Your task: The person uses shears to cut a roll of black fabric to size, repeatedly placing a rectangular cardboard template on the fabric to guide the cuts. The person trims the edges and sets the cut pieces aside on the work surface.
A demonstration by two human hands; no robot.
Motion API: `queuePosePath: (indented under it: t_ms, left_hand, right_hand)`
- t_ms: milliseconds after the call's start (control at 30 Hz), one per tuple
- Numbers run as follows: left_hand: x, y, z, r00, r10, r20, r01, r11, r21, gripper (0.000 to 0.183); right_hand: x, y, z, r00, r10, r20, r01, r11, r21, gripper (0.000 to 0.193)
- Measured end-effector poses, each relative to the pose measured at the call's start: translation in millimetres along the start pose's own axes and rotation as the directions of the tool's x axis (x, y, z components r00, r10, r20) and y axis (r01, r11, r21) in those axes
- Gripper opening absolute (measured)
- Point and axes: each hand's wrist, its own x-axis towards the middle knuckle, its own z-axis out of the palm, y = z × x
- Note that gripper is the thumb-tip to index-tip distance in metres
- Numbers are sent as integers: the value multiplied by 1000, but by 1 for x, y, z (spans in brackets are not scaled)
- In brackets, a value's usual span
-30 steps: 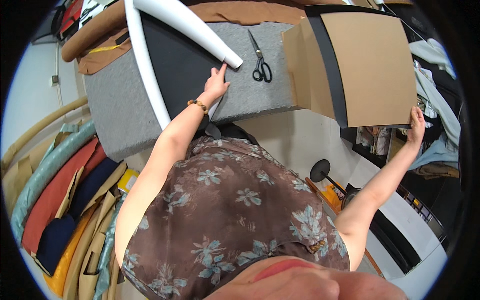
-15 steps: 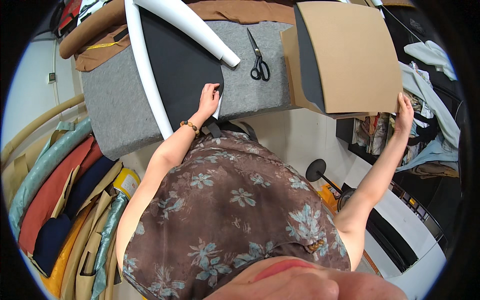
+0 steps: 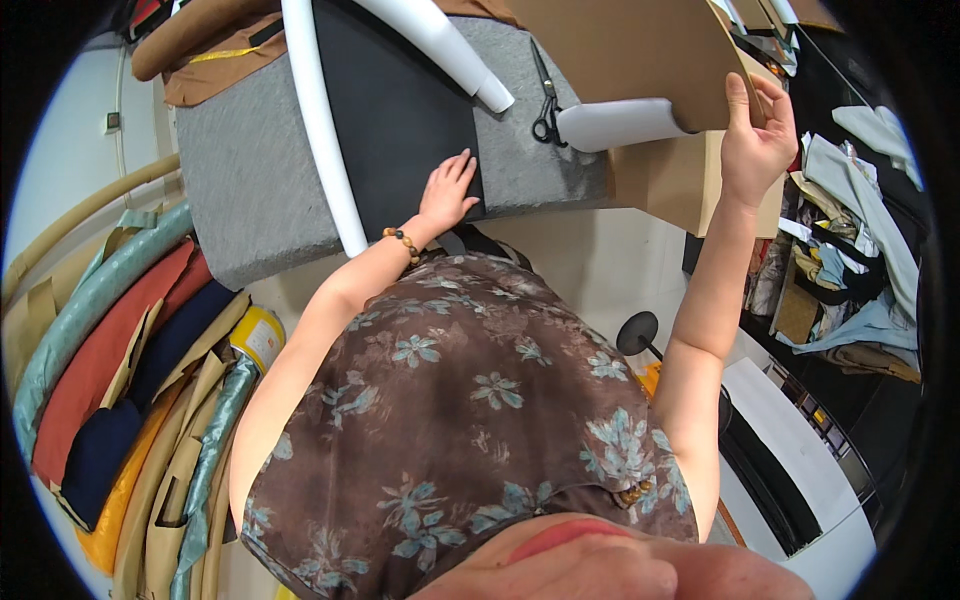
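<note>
My left hand (image 3: pixel 447 190) lies flat with fingers spread on a black sheet (image 3: pixel 395 120), near its front edge. The sheet's long sides curl up and show a white backing (image 3: pixel 325 140). My right hand (image 3: pixel 757 145) grips the edge of a large brown cardboard sheet (image 3: pixel 640 60), thumb on one face and fingers on the other. The cardboard is raised and tilted over the right end of the table. A curled white-backed piece (image 3: pixel 625 124) shows under it, close to black-handled scissors (image 3: pixel 546 105).
Grey felt (image 3: pixel 245 190) covers the table. A cardboard box (image 3: pixel 665 180) stands at its right end. Brown material (image 3: pixel 215 85) with a yellow tape measure lies far left. Fabric rolls (image 3: pixel 110 340) stand at the left, and heaped cloth (image 3: pixel 870 250) fills a shelf at the right.
The cardboard sheet has been lifted off the box and tilted, moving left and away with my right hand. The curled white-backed piece has come into sight. My left hand has flattened and spread its fingers.
</note>
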Motion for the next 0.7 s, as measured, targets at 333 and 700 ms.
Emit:
queuePosePath:
  t_ms: [333, 700]
  left_hand:
    - [-3, 18, 19, 998, 48, -27, -54, 961, -271, 56]
    - [3, 26, -2, 994, -85, 74, 104, 949, -299, 60]
  right_hand:
    - [-46, 44, 113, 789, 529, 314, -601, 556, 574, 27]
    - [-50, 28, 175, 715, 430, 551, -697, 501, 513, 26]
